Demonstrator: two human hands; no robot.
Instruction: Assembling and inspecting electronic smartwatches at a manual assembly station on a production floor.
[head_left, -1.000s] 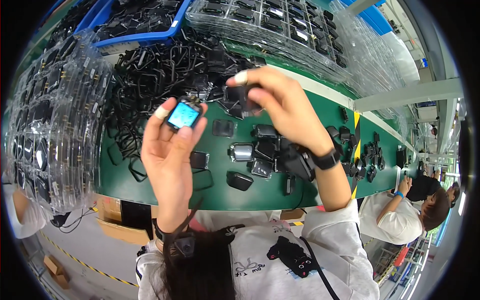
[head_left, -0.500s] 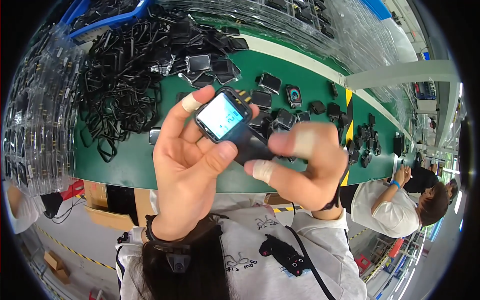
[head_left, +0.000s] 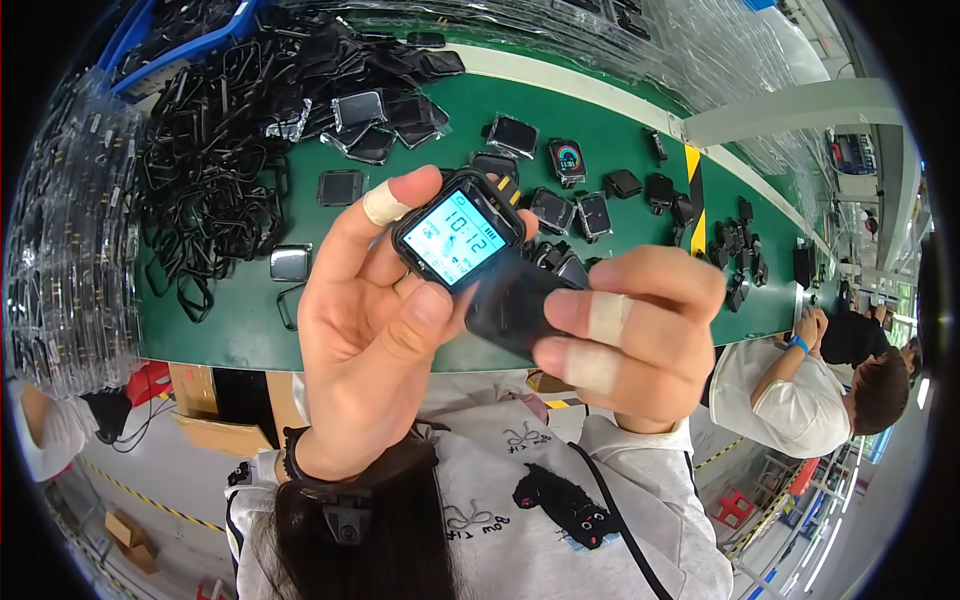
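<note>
My left hand (head_left: 365, 325) grips a small square watch body (head_left: 462, 232) with a black case, held above the bench. Its lit pale-blue display shows dark digits and faces up, and two gold-coloured strips stand at its far right corner. In my right hand (head_left: 650, 345) is a thin, dark, smoky rectangular panel (head_left: 508, 305), pinched between thumb and fingers. The panel is somewhat blurred. Its far edge lies close beside the watch's near right corner; whether they touch I cannot tell. Several fingers of both hands wear pale tape.
On the green bench (head_left: 400, 185), a heap of black frames (head_left: 215, 190) spreads at the left. Wrapped screens (head_left: 513, 136), a lit colour watch (head_left: 566, 162) and dark watch bodies (head_left: 735, 245) lie around. Clear plastic trays (head_left: 70, 230) are stacked left. At right sits a co-worker (head_left: 790, 395).
My right hand has turned the dark panel so more of its flat face shows. The watch has tilted slightly, and its digits read more clearly. The bench has shifted a little left in view.
</note>
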